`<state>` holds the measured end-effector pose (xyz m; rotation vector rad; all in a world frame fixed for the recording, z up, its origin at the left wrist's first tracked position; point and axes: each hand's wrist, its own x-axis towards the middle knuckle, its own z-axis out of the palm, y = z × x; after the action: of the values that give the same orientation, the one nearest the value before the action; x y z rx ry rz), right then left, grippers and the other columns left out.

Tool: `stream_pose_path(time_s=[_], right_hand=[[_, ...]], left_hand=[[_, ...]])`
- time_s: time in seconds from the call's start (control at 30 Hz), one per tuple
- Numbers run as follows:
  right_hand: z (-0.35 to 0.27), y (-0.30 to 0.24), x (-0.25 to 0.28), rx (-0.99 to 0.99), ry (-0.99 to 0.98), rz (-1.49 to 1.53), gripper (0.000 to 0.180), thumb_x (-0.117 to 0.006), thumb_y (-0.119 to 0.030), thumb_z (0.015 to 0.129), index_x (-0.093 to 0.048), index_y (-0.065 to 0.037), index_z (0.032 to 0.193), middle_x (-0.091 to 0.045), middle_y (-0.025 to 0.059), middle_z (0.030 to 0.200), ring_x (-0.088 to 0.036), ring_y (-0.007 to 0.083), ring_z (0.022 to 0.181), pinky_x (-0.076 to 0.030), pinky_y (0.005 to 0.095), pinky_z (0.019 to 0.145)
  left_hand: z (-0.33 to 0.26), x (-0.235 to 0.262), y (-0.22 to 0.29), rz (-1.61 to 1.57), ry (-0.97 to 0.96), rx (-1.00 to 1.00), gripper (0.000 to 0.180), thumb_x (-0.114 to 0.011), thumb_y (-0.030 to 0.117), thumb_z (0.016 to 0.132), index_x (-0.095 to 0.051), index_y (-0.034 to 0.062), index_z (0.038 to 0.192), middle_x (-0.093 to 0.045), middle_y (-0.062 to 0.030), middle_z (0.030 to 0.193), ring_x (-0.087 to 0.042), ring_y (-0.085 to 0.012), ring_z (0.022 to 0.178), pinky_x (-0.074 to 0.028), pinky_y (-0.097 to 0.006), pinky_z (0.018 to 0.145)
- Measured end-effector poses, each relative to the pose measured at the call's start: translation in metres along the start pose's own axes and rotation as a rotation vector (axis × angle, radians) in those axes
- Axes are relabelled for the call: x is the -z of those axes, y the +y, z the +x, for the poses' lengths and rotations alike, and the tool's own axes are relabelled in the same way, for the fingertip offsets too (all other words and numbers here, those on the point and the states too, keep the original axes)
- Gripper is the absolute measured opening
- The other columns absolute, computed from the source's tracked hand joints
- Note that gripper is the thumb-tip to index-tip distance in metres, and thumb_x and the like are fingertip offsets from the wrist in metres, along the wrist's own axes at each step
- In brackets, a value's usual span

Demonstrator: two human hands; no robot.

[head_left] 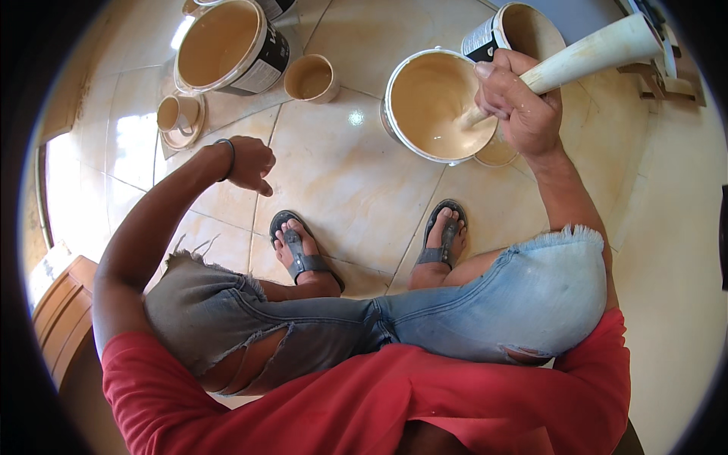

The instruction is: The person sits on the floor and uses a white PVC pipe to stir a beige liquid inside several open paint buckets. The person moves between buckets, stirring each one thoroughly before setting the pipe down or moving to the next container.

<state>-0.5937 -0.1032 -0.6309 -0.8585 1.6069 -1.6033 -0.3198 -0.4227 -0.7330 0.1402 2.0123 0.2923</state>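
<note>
My right hand [523,102] is wrapped round a long whitish pole [595,51]. The pole's lower end dips into a bucket [389,114] of creamy tan liquid [428,98], which looks like paint; the tip is hidden below the surface. Its thick upper end slants up to the right, stained tan along the side. My left hand [252,165], with a dark band at the wrist, hangs above the tiles with loosely curled fingers and nothing visible in them. It is nearest to a tan-stained cup [177,114] on a saucer-like lid [194,130].
At the far left stands a larger tan-coated bucket [262,64], beside a small tan pot [312,79]. Another bucket [479,39] is behind the one in use. My sandalled feet [299,254] rest on the glossy tiled floor [341,182]. Wooden furniture [64,315] stands at left.
</note>
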Motion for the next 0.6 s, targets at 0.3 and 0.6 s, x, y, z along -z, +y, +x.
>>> stream_pose_path(time_s=[0.3,0.6], right_hand=[[0.009,0.026,-0.023,0.38,-0.008,0.127,0.029,-0.047,-0.003,0.097,-0.036,-0.007,0.07,-0.033,-0.0011,0.059,-0.032,0.011,0.053,-0.036,0.0331,0.055],[0.02,0.014,-0.013,-0.051,0.004,0.221,0.034,-0.052,-0.008,0.097,-0.037,-0.01,0.067,-0.031,-0.002,0.058,-0.029,0.0118,0.049,-0.036,0.0319,0.055]], left_hand=[[0.034,-0.054,-0.064,-0.092,-0.253,0.228,0.043,-0.082,0.042,0.077,-0.075,0.001,0.087,-0.074,-0.0146,0.079,-0.071,-0.029,0.073,-0.057,-0.042,0.07],[0.007,-0.053,-0.071,-0.424,0.078,0.296,0.032,-0.081,0.032,0.082,-0.07,0.0025,0.088,-0.069,-0.01,0.073,-0.066,-0.0213,0.061,-0.054,-0.037,0.054]])
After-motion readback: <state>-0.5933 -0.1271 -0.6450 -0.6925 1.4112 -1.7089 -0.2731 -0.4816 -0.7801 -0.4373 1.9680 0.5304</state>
